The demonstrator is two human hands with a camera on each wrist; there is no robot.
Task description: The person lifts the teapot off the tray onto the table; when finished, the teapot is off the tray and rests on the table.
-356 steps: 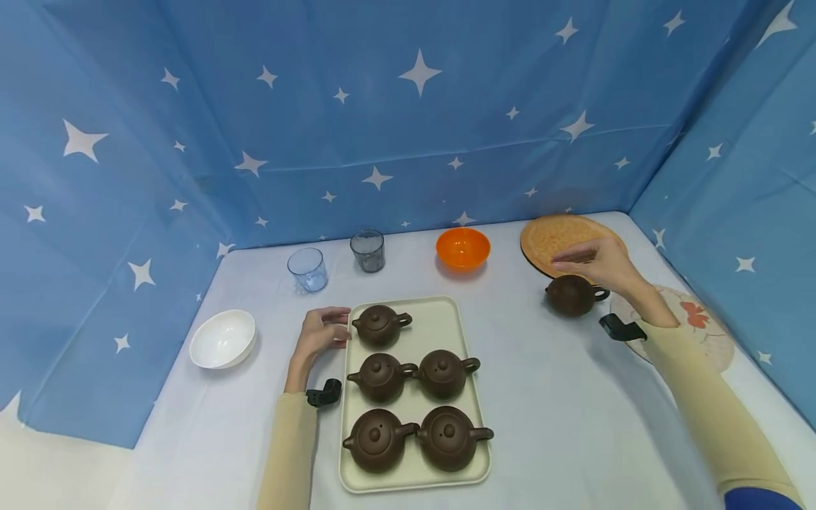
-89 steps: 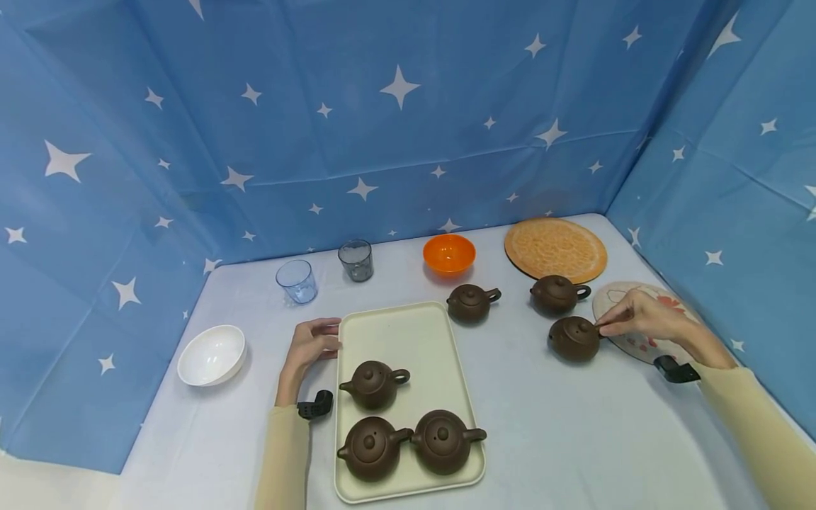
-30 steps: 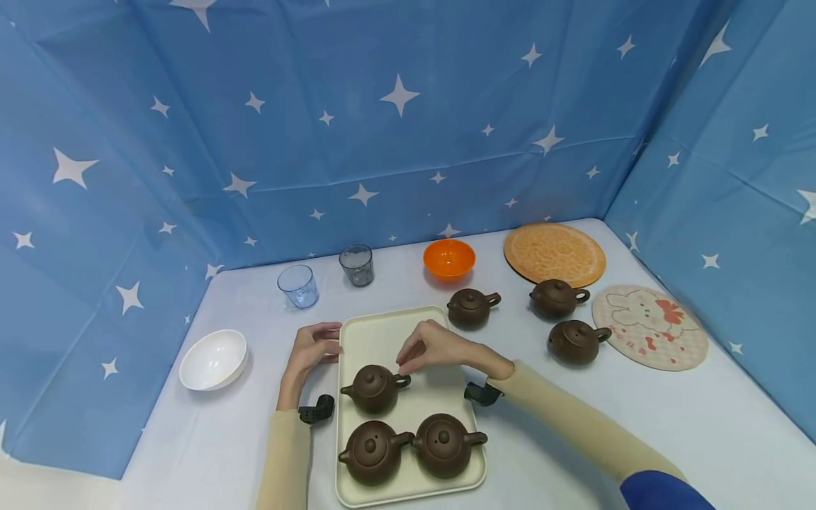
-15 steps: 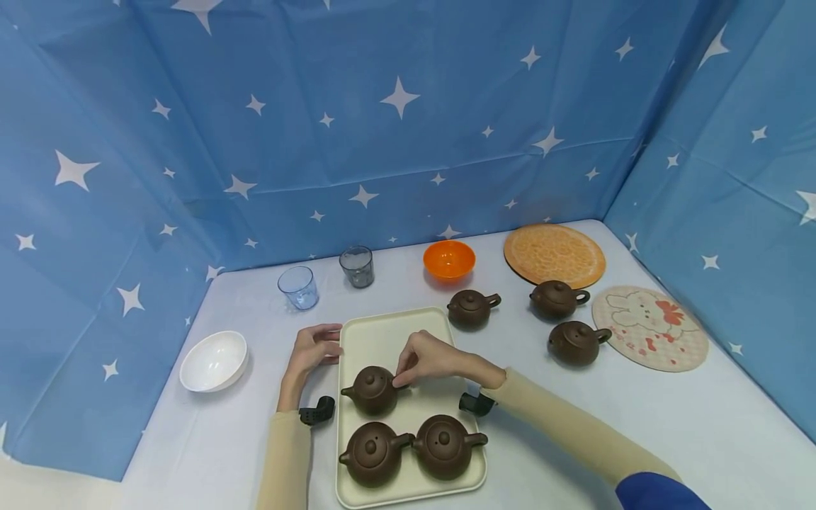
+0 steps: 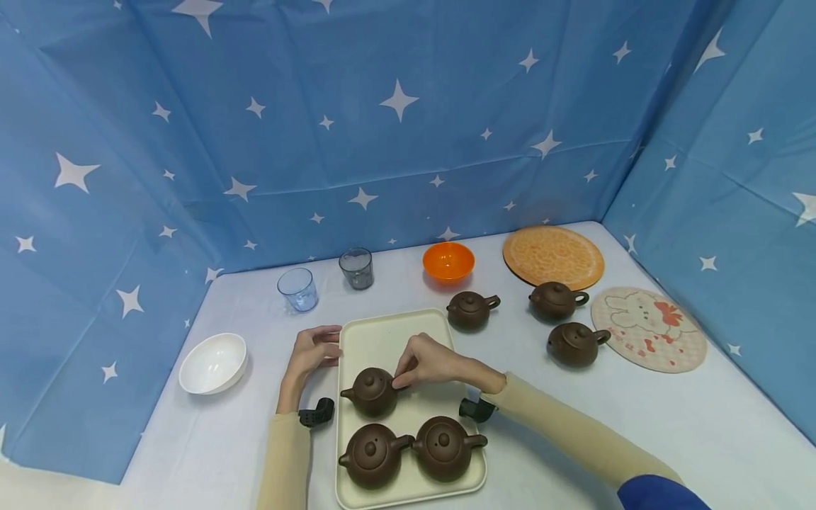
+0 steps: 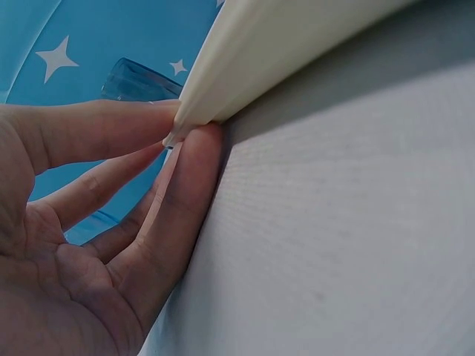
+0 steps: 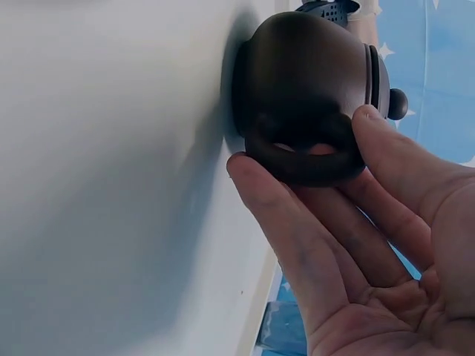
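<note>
Brown clay teapot [image 5: 372,391], upright, mid cream tray [image 5: 382,333], lid on.

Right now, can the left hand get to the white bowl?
Probably yes. The left hand only pinches the edge of the tray, and the white bowl sits on that same side, with only bare table between them.
</note>
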